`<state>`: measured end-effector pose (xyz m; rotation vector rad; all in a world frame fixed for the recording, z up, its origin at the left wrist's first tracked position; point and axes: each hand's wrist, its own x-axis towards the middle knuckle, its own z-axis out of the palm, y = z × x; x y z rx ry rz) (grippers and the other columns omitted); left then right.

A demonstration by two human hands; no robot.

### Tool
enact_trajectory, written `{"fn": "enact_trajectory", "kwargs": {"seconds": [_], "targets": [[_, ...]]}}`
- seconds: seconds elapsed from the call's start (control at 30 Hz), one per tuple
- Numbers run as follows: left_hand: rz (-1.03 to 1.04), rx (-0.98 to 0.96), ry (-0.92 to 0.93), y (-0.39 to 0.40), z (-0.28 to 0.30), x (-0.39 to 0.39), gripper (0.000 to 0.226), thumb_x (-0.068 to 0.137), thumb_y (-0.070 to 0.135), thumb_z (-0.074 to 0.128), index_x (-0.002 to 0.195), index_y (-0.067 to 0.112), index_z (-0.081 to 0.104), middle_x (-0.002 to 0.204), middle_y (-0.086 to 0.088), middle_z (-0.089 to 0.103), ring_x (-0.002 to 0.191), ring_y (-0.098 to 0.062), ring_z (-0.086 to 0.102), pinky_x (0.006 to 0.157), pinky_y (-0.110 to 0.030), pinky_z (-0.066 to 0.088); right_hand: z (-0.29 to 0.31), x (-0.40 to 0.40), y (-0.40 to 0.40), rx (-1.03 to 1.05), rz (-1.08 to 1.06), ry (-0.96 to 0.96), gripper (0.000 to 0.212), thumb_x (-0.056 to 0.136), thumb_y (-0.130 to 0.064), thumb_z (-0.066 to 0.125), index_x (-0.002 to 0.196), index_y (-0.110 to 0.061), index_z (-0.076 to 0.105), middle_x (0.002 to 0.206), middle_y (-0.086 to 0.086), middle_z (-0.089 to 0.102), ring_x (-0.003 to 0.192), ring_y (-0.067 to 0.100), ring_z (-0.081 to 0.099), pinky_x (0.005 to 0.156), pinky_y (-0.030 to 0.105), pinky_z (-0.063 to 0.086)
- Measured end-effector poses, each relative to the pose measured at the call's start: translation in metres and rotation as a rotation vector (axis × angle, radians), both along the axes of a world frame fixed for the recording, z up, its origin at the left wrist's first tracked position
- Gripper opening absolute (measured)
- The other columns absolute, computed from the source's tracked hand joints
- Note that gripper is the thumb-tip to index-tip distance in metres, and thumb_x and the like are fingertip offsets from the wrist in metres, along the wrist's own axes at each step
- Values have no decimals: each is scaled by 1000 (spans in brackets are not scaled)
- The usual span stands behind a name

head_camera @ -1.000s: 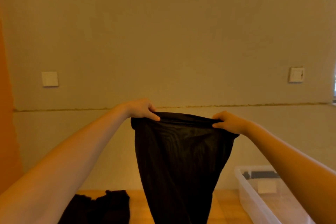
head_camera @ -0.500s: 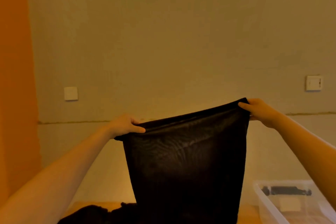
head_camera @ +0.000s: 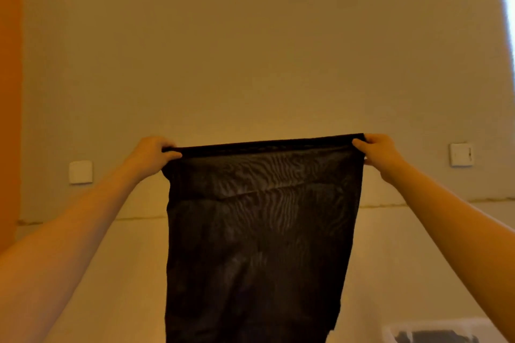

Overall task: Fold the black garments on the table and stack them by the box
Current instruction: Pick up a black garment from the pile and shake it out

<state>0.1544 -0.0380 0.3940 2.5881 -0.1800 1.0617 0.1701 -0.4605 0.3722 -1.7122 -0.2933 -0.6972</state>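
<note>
Garment: a sheer black garment [head_camera: 259,231] hangs in the air in front of the wall [head_camera: 250,50], its top hem pulled taut and nearly level between both hands; the lower part runs out of view at the bottom edge.
Left hand: the left hand [head_camera: 152,157] pinches the hem's left corner, fingers curled over the fabric, thumb pressed along the edge.
Right hand: the right hand [head_camera: 380,152] pinches the hem's right corner, thumb on the near side, fingers curled behind.
Box: a clear plastic box [head_camera: 443,333] shows in the bottom right corner, something dark inside.
Wall: two white switch plates, one [head_camera: 80,172] beyond the left forearm, the other [head_camera: 461,154] beside the right hand.
</note>
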Motion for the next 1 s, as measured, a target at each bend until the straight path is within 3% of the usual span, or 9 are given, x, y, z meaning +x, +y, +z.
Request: {"fn": "enact_trajectory", "kwargs": {"seconds": [0.07,0.13,0.27,0.43,0.6,0.7,0.8,0.9,1.0], "targets": [[45,73,100,-1,0,5,22,92,12,57,71,10,63,69,-3,56,70,-21,52,57,-30,35,2,4,-4,-103,-38,63,24,95,-5,47,111,9,57,98,13,56,88,26,52,81,38,46],[37,6,72,0,-4,9,21,92,12,58,72,7,65,67,-5,57,68,-21,53,56,-30,36,2,8,-12,-81,-90,45,25,94,-3,49,111,12,57,97,15,57,87,27,53,84,40,49],[-60,-246,-61,-7,-5,11,11,89,10,61,82,5,69,71,-6,60,70,-23,55,70,-37,45,11,9,-17,-22,-99,-21,26,94,-3,48,115,8,57,94,13,63,77,26,56,62,23,52],[-193,-753,-263,-15,-22,14,18,90,8,59,103,-1,68,91,-9,61,86,-23,55,74,-32,39,-2,17,-15,144,-190,-128,25,94,-5,48,113,5,61,105,21,62,94,31,58,90,47,48],[-215,-828,-211,-23,-37,21,15,95,5,50,101,8,63,77,0,56,89,-21,52,71,-30,39,-15,24,-12,188,-170,-72,27,94,-6,49,118,4,59,114,20,61,97,30,57,89,40,47],[-240,-709,-94,-16,-41,20,11,94,5,53,92,9,63,79,2,57,86,-20,54,75,-33,39,-17,22,-15,219,-54,33,28,93,-6,51,119,4,56,105,15,61,92,26,56,82,36,48],[-212,-489,41,-8,-38,14,10,90,4,59,83,7,65,78,-5,61,75,-19,57,69,-33,46,-18,16,-24,168,54,134,25,91,-4,54,115,3,58,88,7,62,78,20,60,66,29,52],[-176,-438,76,0,-35,5,9,87,2,62,79,6,64,75,-7,62,70,-17,58,55,-20,51,-21,10,-31,157,69,138,26,90,-5,56,115,3,58,87,7,62,82,22,60,67,29,49],[-90,-300,121,5,-36,-5,4,87,5,63,84,5,65,73,-6,60,67,-17,57,56,-22,48,-22,0,-29,140,86,139,26,90,-8,56,115,2,58,89,6,62,81,20,60,68,28,48]]}}
